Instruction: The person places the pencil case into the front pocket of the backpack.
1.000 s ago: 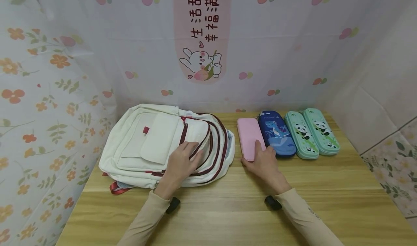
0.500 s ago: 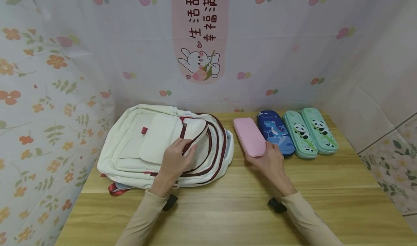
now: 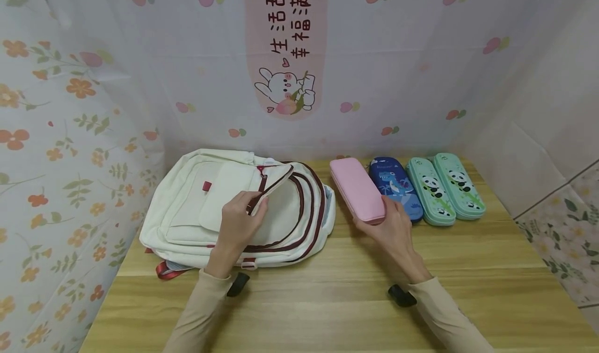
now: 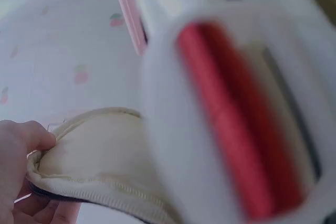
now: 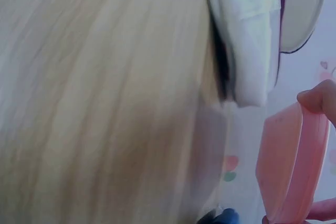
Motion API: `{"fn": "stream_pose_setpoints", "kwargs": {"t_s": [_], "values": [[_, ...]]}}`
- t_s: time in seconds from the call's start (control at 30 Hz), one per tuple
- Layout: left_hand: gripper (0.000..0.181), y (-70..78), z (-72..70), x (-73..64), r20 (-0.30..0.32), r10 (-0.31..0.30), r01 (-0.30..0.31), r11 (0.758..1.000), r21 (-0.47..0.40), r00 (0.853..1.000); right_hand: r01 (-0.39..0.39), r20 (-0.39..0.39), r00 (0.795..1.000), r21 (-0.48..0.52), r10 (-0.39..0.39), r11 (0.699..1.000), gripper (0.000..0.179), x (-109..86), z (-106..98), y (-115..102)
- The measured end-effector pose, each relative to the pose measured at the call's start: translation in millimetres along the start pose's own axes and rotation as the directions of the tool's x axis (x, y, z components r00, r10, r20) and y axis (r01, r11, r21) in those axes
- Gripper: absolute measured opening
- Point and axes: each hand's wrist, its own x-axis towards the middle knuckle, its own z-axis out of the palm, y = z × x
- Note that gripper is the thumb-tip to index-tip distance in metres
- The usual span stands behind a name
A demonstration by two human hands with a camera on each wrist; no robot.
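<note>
A white backpack (image 3: 206, 202) with dark red zippers lies on the table at the left. My left hand (image 3: 238, 220) pinches the edge of its front pocket flap (image 3: 276, 184) and holds it lifted, so the pale inside of the pocket shows. In the left wrist view, thumb and fingers grip the flap (image 4: 100, 145) by its zippered rim. My right hand (image 3: 388, 233) grips the near end of a pink pencil case (image 3: 357, 189), tilted and raised off the table. The right wrist view shows the pink case (image 5: 289, 166) between thumb and fingers.
Right of the pink case lie a dark blue dinosaur pencil case (image 3: 395, 186) and two mint green panda cases (image 3: 431, 192). A patterned curtain (image 3: 206, 72) stands behind the wooden table (image 3: 318, 311). A red strap loop (image 3: 168, 272) sticks out under the backpack.
My left hand has pulled the pocket flap up and back to the left, widening the opening. My right hand has taken the pink case and lifted it from the table, slightly leftward.
</note>
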Motion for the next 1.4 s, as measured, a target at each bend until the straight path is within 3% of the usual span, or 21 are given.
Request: {"fn": "stream_pose_setpoints", "kwargs": {"t_s": [0.43, 0.7, 1.03, 1.4], "values": [[0.009, -9.3, -22.1, 4.8, -0.057, -0.097, 0.098, 0.995, 0.018, 0.994, 0.045, 0.072, 0.996, 0.072, -0.05, 0.996, 0.093, -3.5, -10.1, -35.2], [0.008, -16.5, -32.6, 1.8, -0.091, -0.123, 0.125, 0.992, 0.018, 0.988, 0.161, 0.11, 0.979, 0.092, -0.17, 0.983, 0.091, -4.6, -2.8, -52.1], [0.006, -21.9, -43.0, 1.5, -0.124, -0.121, 0.127, 0.991, 0.041, 0.985, 0.257, 0.259, 0.926, 0.108, -0.276, 0.961, 0.089, -0.9, 8.3, -76.5], [0.007, -25.2, -49.4, -0.8, -0.137, -0.144, 0.152, 0.987, 0.053, 0.98, 0.382, 0.386, 0.821, 0.177, -0.421, 0.907, 0.085, 20.1, 25.8, -89.9]]}}
